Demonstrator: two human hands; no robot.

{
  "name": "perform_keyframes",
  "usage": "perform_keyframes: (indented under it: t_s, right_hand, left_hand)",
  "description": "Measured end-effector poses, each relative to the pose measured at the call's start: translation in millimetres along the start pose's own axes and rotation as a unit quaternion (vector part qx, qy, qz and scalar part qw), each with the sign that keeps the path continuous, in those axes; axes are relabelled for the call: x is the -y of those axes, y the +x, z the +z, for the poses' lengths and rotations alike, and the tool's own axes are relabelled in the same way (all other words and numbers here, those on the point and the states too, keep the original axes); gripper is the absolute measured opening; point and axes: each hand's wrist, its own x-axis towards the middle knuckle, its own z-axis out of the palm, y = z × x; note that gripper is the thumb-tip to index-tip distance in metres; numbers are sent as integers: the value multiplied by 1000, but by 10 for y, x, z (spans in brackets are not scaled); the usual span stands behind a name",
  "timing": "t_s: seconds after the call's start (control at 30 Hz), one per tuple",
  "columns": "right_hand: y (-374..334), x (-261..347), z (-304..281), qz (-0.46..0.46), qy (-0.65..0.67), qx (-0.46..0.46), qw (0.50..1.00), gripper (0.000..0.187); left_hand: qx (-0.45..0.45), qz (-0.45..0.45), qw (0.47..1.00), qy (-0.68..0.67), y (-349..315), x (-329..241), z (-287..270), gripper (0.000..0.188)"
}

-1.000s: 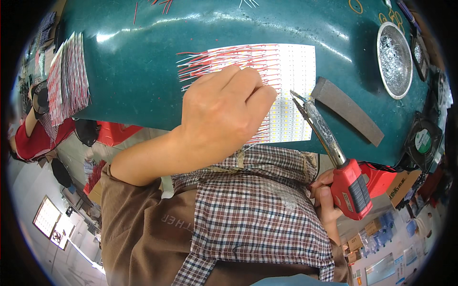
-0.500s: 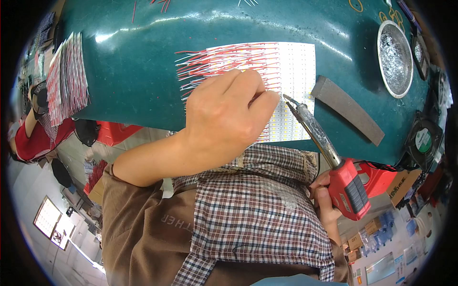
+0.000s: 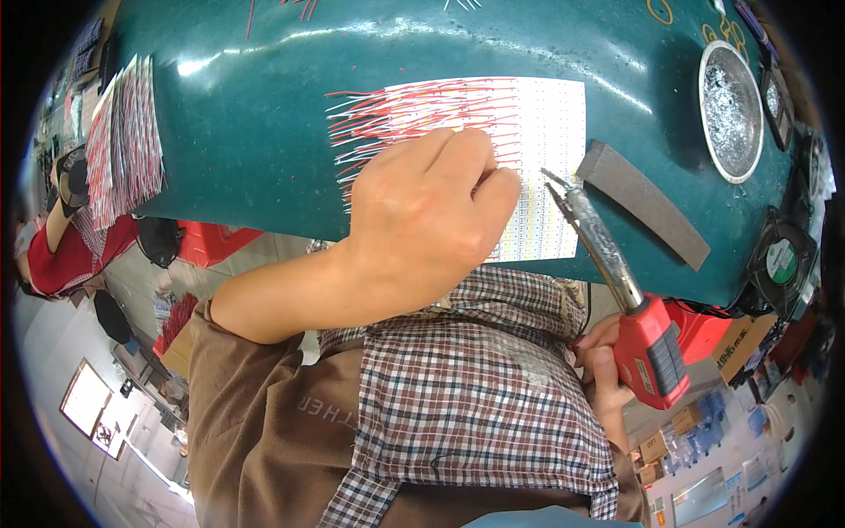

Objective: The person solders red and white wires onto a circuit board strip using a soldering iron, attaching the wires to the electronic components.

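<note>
On the green counter (image 3: pixel 246 132), the left hand (image 3: pixel 422 220) has slid slightly down the white strip panel (image 3: pixel 537 158), fingers curled, pinching a red wire (image 3: pixel 414 114) end. The soldering iron (image 3: pixel 607 264), gripped in the right hand (image 3: pixel 603 370), has crept closer; the next joint seems imminent.
</note>
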Motion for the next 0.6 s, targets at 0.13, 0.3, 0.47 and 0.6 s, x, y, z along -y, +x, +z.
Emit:
perform_keyframes:
  t_s: [0.13, 0.3, 0.47, 0.6]
  right_hand:
    - [15, 14, -23, 3, 27, -4, 1000, 21]
    - [36, 4, -15, -15, 32, 0, 999, 20]
    - [39, 16, -25, -23, 26, 4, 999, 20]
    - [60, 49, -2, -13, 57, -4, 998, 20]
  left_hand:
    - [-5, 3, 1000, 6, -3, 1, 10, 21]
    - [-4, 8, 1000, 11, 7, -4, -2, 20]
    - [11, -1, 999, 33, 12, -33, -41, 17]
    - [5, -38, 999, -33, 68, 26, -121, 15]
